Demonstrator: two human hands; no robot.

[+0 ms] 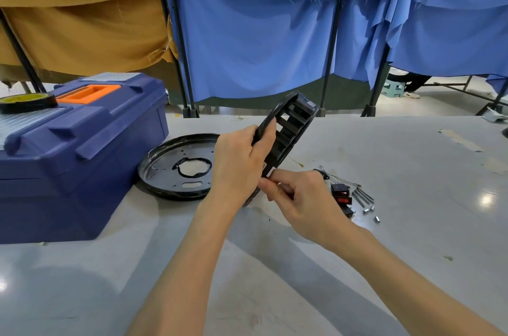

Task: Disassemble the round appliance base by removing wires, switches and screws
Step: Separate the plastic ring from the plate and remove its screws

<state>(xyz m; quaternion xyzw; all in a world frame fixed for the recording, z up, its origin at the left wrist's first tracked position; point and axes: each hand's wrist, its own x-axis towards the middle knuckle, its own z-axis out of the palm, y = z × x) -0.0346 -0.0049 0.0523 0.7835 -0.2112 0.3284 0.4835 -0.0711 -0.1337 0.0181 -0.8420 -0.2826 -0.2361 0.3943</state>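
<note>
The left hand [242, 159] is gripping the round base [291, 126], fingers curled round its upper left rim, and is holding the black ribbed shell up on edge, tilted away over the desk [412, 170]. The right hand [299, 198] is working at the shell's lower edge, thumb and forefinger pinching together there; whether they are closing on the rim itself or on a small part seated in it is hidden by the fingers.

The risk here looks like slippage. The base is being carried by one rim hold only, so a hard tug from below could twist it out of the left hand's grip. A small part coming free suddenly could also drop and roll among the loose hardware.

Just right of the hands, removed switches [342, 194] with red rockers are lying beside long screws [362, 196], a few small metal nuts [369, 210] and thin wires [341, 179]. Left of the hands a black metal plate [170, 168] is lying flat, next to a blue toolbox [82, 148] with a roll of tape [26, 101] sitting on its lid.

The desk is grey, scuffed and catching glare. Beyond it, blue curtains [261, 46] and a tan cloth [77, 19] are hanging from dark frames.
</note>
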